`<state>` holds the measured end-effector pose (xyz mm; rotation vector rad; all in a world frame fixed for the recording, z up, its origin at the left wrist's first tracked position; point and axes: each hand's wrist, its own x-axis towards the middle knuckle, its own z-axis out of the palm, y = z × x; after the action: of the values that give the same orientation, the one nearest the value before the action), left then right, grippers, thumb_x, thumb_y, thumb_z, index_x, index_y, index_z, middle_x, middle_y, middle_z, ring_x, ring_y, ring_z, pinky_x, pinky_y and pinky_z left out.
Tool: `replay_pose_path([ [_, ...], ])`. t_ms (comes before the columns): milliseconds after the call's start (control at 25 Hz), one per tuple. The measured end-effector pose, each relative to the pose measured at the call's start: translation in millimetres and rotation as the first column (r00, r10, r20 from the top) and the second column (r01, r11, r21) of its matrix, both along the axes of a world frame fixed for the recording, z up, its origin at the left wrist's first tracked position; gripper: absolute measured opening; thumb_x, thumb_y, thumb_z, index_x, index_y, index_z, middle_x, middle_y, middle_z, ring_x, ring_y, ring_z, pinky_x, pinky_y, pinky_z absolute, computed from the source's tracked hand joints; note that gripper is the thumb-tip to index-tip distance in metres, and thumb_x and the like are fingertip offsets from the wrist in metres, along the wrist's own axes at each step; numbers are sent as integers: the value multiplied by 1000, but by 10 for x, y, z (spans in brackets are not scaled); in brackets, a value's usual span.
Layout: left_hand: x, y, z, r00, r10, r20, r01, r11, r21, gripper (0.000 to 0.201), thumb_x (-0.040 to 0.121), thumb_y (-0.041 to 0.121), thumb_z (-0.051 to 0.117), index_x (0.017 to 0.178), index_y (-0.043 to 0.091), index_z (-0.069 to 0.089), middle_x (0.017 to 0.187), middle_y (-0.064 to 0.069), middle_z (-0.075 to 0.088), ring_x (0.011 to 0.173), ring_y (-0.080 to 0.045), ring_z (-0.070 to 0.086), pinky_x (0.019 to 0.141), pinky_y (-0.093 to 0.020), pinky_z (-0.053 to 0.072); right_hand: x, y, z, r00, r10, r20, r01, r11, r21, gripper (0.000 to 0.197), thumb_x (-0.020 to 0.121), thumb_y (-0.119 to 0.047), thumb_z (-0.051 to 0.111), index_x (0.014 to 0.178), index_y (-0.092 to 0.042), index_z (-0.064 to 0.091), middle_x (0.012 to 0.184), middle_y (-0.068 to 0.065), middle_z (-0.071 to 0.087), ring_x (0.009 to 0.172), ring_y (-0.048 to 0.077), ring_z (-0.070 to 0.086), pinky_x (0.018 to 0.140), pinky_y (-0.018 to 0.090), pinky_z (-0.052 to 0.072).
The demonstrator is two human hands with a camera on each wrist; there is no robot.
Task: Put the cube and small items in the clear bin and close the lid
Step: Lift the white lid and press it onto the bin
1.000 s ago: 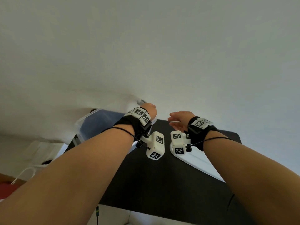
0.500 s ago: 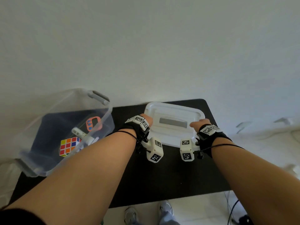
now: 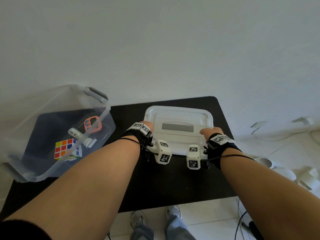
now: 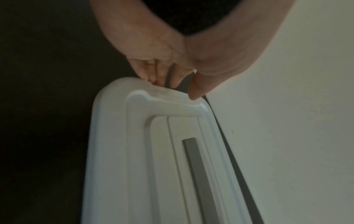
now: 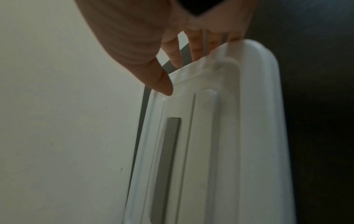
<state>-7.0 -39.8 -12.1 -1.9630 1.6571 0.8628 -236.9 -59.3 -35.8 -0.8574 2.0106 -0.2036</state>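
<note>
The clear bin [image 3: 103, 116] stands tilted at the table's left end. In it lie the coloured cube [image 3: 64, 149], an orange gadget [image 3: 90, 124] and small white items [image 3: 76, 133]. The white lid [image 3: 176, 115] with a grey handle strip lies to the right of the bin on the black table [image 3: 173, 184]. My left hand [image 3: 147, 124] grips the lid's left end, and in the left wrist view the left hand [image 4: 174, 87] has its thumb on top of the lid [image 4: 138, 136] and its fingers under the rim. My right hand [image 3: 207, 131] holds the right end. In the right wrist view the right hand [image 5: 182, 74] pinches the lid [image 5: 249, 121] the same way.
A white wall rises right behind the table. White slippers [image 3: 270, 163] and a cable [image 3: 242, 217] lie on the floor at the right. My own shoes [image 3: 155, 217] show below the table's front edge.
The head view swung down from the wall to the table. Both hands came from beside the bin onto the two ends of the lid and have stayed there for the last half second.
</note>
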Motion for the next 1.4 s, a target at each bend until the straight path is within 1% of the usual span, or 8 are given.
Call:
replay_pose_path([
  [160, 72, -46, 117, 999, 37, 10, -36, 998, -46, 36, 87, 17, 59, 117, -3, 57, 110, -17, 64, 111, -35, 62, 90, -34, 47, 8, -63, 109, 991, -118, 59, 122, 990, -68, 76, 63, -33, 60, 132, -8, 44, 127, 16, 56, 111, 36, 57, 95, 43, 46],
  [320, 190, 3, 555, 931, 315, -187, -357, 894, -270, 40, 96, 6, 32, 133, -7, 39, 136, -27, 49, 124, -42, 50, 103, -45, 42, 276, -149, 587, 982, -174, 73, 186, 962, -199, 75, 61, -37, 54, 130, -7, 44, 124, 19, 56, 106, 38, 58, 95, 44, 44],
  [400, 295, 57, 726, 837, 461, -295, -542, 775, -326, 45, 100, 12, 23, 141, -3, 31, 144, -25, 39, 133, -41, 40, 111, -48, 32, 484, -186, 787, 990, -134, 43, 140, 956, -258, 74, 67, -41, 49, 134, -10, 42, 132, 18, 50, 116, 38, 52, 98, 43, 39],
  [520, 622, 295, 926, 575, 658, -485, -818, 452, -356, 55, 99, 35, 21, 144, 7, 30, 145, -19, 42, 133, -38, 41, 112, -49, 30, 968, -216, 993, 999, 9, 40, 8, 921, -389, 77, 67, -47, 45, 136, -13, 41, 140, 13, 43, 127, 34, 43, 103, 42, 34],
  [720, 1275, 872, 1030, 425, 751, -505, -882, 220, -416, 47, 101, 25, 25, 141, 2, 32, 145, -20, 41, 131, -38, 43, 110, -46, 33, 1911, -180, 1174, 958, 282, -42, -268, 842, -467, 64, 76, -33, 47, 137, -12, 42, 138, 16, 38, 126, 37, 36, 97, 42, 32],
  [880, 1783, 1272, 857, 170, 853, -494, -942, -7, -337, 48, 100, 31, 28, 137, 1, 37, 142, -20, 47, 130, -36, 45, 108, -41, 33, 2615, -118, 1136, 850, 515, -108, -499, 722, -480, 41, 75, -25, 46, 112, -12, 55, 129, 18, 50, 116, 37, 45, 87, 37, 35],
  [1199, 2005, 1509, 663, 21, 899, -438, -937, -136, -323, 43, 96, 29, 42, 131, 3, 44, 139, -18, 39, 122, -34, 50, 100, -37, 40, 3101, -221, 913, 682, 717, -144, -700, 584, -411, 40, 83, -5, 45, 119, 4, 59, 116, 25, 62, 95, 36, 57, 91, 36, 45],
  [1399, 1979, 1517, 546, 35, 936, -351, -948, -80, -309, 46, 95, 27, 43, 135, 6, 36, 141, -16, 35, 128, -32, 42, 104, -36, 36, 3089, -234, 806, 624, 761, -177, -756, 532, -381, 39, 86, -6, 43, 120, 0, 59, 124, 23, 61, 93, 34, 52, 89, 33, 43],
])
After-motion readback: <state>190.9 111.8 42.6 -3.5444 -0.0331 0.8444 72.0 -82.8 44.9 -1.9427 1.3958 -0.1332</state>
